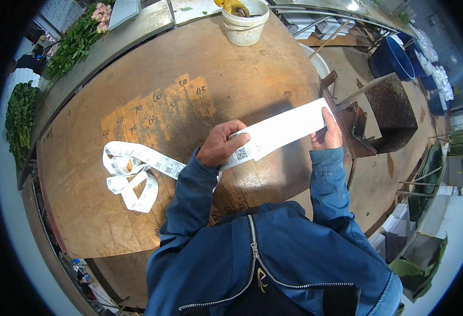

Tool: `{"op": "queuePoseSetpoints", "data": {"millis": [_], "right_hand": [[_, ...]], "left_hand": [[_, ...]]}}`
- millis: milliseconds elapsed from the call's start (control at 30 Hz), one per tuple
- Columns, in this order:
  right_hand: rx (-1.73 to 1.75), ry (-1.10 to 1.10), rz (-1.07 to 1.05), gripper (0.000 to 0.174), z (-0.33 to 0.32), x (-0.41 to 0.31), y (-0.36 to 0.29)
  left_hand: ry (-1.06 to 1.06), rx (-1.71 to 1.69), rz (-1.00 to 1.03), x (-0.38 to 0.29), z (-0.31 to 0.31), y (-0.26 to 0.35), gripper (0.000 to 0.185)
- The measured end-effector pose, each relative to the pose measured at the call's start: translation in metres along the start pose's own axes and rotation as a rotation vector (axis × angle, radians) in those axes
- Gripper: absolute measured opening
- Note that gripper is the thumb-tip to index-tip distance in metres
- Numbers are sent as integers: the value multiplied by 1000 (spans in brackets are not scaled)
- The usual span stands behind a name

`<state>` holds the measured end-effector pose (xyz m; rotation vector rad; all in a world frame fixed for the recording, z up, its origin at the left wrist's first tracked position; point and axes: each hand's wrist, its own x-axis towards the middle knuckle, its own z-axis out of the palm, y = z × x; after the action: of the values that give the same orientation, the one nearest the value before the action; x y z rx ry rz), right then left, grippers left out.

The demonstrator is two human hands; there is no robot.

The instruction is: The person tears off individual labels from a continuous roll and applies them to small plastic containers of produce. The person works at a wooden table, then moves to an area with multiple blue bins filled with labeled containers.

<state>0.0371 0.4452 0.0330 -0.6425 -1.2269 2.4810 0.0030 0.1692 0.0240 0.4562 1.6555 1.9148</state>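
Observation:
Stretched between my two hands is a white paper strip (pixel 286 128), its broad face turned up. My left hand (pixel 222 144) pinches its left end together with a strip of printed labels (pixel 168 166), thumb on top. The label strip bears codes and runs left under my sleeve into a loose, looped heap on the wooden table (pixel 168 51). At the right end, my right hand (pixel 329 130) grips the white strip, thumb along its edge and fingers beneath. Handwritten numbers mark the tabletop left of my left hand.
A white bucket (pixel 245 27) holding a yellow glove (pixel 235 7) stands at the table's far edge. Beside the right edge is a rusty metal box frame (pixel 389 114). Leafy stems with pink flowers (pixel 102 15) lie on the far-left counter. Blue tubs (pixel 391 59) stand beyond, on the right.

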Motion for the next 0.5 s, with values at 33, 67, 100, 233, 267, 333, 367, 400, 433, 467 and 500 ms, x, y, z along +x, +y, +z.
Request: {"op": "queuePoseSetpoints", "data": {"millis": [33,67,100,233,267,333,367,400,433,467,500], "right_hand": [[-7,-2,7,20,-1,0,0],[-14,-5,14,20,-1,0,0],[-19,20,11,20,0,-2,-1],[-51,77,4,21,3,-5,1],[-62,80,4,21,1,-5,2],[-116,29,41,23,-12,0,5],[-142,4,59,24,-21,2,7],[-196,-8,114,25,-30,4,10],[-248,-19,170,27,-39,4,12],[-301,-31,225,30,-46,3,15],[-500,-92,253,30,-39,-10,12]], "left_hand": [[0,-4,-6,0,0,1,17],[-3,1,-14,0,0,1,17],[-6,6,-22,0,-1,2,17],[-18,2,-22,-1,-4,-2,19],[-23,-20,-28,-2,-3,-1,19],[-34,-64,-41,-3,-1,2,20],[-49,-60,-50,-3,-1,3,20],[-64,-55,-59,-3,-2,3,20],[-79,-49,-68,-3,-3,3,21],[-82,-46,-87,-3,-3,6,21],[-80,-47,-108,-5,-2,9,21]]}}
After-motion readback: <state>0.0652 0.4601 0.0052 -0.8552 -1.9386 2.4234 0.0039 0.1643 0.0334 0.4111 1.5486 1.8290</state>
